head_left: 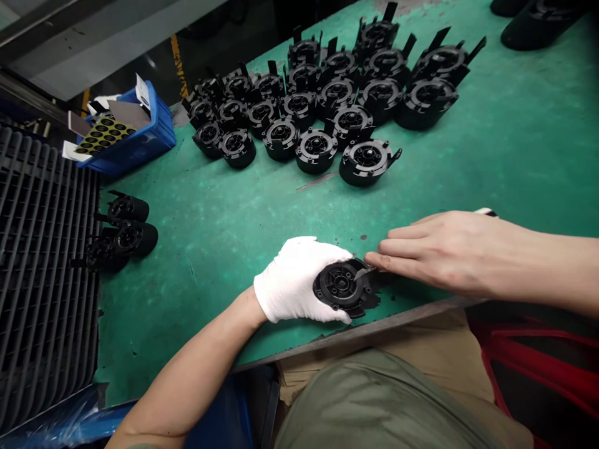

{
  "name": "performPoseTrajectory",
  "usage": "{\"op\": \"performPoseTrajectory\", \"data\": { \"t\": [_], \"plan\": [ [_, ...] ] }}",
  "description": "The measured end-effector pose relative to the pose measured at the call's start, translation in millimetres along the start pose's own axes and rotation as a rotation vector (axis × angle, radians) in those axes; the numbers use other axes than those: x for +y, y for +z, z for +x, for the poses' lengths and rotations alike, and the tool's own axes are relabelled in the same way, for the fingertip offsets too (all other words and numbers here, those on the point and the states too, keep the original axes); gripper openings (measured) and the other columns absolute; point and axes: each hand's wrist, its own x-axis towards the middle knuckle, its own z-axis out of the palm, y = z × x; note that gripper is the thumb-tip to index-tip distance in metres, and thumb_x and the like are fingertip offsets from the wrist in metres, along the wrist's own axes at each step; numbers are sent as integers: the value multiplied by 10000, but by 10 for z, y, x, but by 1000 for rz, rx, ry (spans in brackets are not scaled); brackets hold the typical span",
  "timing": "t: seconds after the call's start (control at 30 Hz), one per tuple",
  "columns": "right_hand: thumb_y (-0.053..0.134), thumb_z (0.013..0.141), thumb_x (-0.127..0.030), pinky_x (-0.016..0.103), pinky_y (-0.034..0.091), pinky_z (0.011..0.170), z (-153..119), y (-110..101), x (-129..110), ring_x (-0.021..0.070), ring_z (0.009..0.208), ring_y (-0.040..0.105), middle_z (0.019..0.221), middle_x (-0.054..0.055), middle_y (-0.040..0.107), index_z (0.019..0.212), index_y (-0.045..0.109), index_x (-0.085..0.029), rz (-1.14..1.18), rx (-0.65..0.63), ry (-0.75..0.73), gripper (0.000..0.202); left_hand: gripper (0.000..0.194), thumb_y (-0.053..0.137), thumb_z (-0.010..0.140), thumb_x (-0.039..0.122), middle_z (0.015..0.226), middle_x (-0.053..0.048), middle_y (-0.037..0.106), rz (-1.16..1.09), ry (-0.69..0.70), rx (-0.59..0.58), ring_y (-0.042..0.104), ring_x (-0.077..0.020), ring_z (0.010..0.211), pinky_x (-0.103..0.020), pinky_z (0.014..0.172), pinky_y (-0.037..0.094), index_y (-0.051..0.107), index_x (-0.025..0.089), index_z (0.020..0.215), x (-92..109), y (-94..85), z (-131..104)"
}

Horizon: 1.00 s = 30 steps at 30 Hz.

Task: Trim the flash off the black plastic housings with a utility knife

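Note:
My left hand (pixel 299 280), in a white glove, is wrapped round a round black plastic housing (pixel 340 282) near the table's front edge. Its ribbed, ringed face is turned up toward me. My bare right hand (pixel 435 249) grips a slim metal-tipped tool (pixel 366 272), whose tip reaches over the right side of that face. Whether the tip touches the plastic I cannot tell. The fingers cover most of the tool, so its exact kind is hidden. A white and black end shows behind the right hand, possibly the tool's handle.
Several similar black housings (pixel 316 146) with upright tabs stand grouped at the back of the green table (pixel 224 212). More black housings (pixel 133 239) lie at the left edge, beside a dark slatted rack (pixel 42 262). A blue bin (pixel 140 140) holds cards and a sticker sheet.

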Motion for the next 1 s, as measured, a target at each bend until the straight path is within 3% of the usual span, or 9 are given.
{"op": "performPoseTrajectory", "data": {
  "t": [0.13, 0.3, 0.53, 0.73, 0.9, 1.0],
  "plan": [
    [442, 1252, -78, 420, 609, 859, 77, -32, 168, 258, 905, 737, 1032, 57, 821, 1547, 843, -222, 77, -91, -28, 518, 1095, 919, 911, 1072, 1418, -168, 978, -25, -3, -11, 947, -455, 1372, -612, 1357, 635, 822, 256, 1635, 8, -17, 4],
    [448, 1270, -99, 406, 576, 804, 89, -5, 229, 248, 888, 733, 1025, 50, 816, 1502, 862, -241, 146, -97, -21, 495, 1011, 884, 946, 1069, 1375, -144, 978, -21, 12, -8, 952, -438, 1333, -559, 1241, 677, 843, 276, 1571, 56, -54, 43],
    [396, 1246, -9, 375, 556, 754, -185, -22, -257, 229, 907, 779, 1078, 64, 829, 1623, 781, -174, 13, 87, 203, 564, 909, 926, 936, 1032, 1384, -122, 974, -13, 8, -75, 943, -433, 1339, -513, 1147, 689, 877, 326, 1505, 118, -106, 130],
    [442, 1234, -58, 387, 550, 706, -288, 278, -526, 249, 861, 799, 1031, 53, 812, 1603, 817, -246, 46, 222, 364, 558, 905, 908, 932, 1060, 1292, -121, 978, -35, 20, -69, 960, -421, 1250, -497, 1085, 672, 889, 303, 1428, 92, -113, 139],
    [567, 1159, -45, 371, 603, 738, -300, 338, -585, 248, 904, 833, 1081, 65, 850, 1634, 836, -253, 40, 113, 386, 584, 920, 881, 931, 1086, 1345, -130, 978, -41, 23, -58, 952, -432, 1295, -508, 1108, 674, 892, 305, 1418, 89, -103, 132],
    [579, 1111, -30, 380, 625, 751, -328, 349, -643, 257, 921, 842, 1104, 66, 854, 1670, 814, -260, 21, 128, 410, 649, 934, 916, 906, 1074, 1355, -138, 976, -27, 7, -72, 947, -442, 1313, -520, 1136, 681, 894, 300, 1429, 90, -98, 133]
  ]
}}
